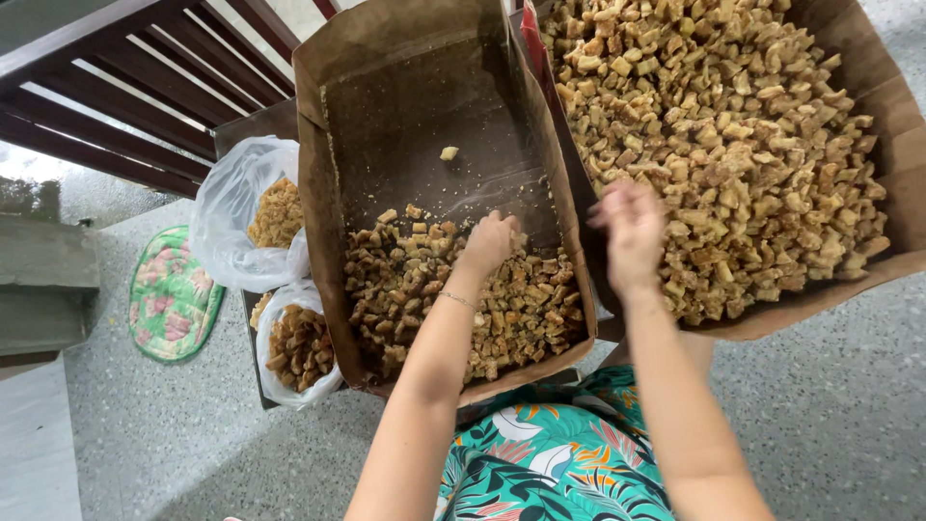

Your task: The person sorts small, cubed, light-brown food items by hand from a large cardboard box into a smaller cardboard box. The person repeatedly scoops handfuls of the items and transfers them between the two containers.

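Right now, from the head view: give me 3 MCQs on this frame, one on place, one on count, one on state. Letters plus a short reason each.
1. Where does the left hand rest?
A. In the clear bags
B. On the pieces in the half-empty box
C. On the floor mat

2. How many clear plastic bags of pieces sit left of the boxes?
A. One
B. Two
C. Four

3. How full is the right box?
A. Heaped with pieces
B. Bare
C. A single piece

Answers:
1 B: the hand lies on the brown chunks at the near end of that box, whose far floor is mostly bare.
2 B: one bag sits above the other beside the box.
3 A: golden chunks cover it edge to edge, with the right hand over its near left side.
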